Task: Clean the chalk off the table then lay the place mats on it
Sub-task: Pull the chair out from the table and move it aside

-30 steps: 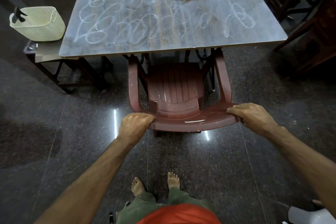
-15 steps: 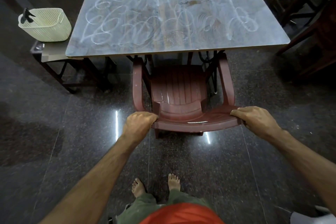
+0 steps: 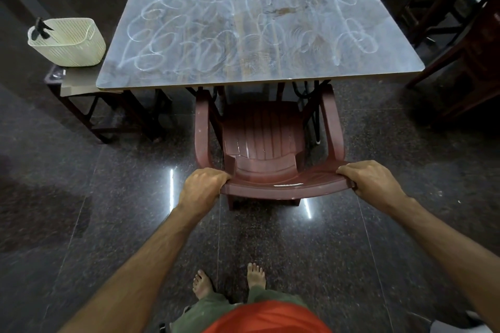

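Chalk (image 3: 243, 32) loops cover nearly the whole tabletop (image 3: 400, 62), so the cleaning has not begun; no place mats are in view. Both hands are busy with the chair (image 3: 266, 140) that sits at the near edge of the tabletop, its seat partly tucked under it. The left hand (image 3: 201, 188) is closed over the left end of the chair's top rail, and the right hand (image 3: 372, 180) is closed over the right end, fingers wrapped under the rim. This looks like a preparatory step: shifting the chair to get clear access to the tabletop. A basket (image 3: 69, 42) stands on a low stool just left of the tabletop; its contents cannot be made out, though a cloth may be there. Next, judging by the layout, the chair needs to be set out of the way, both hands released, and something to wipe with found before working across the chalk
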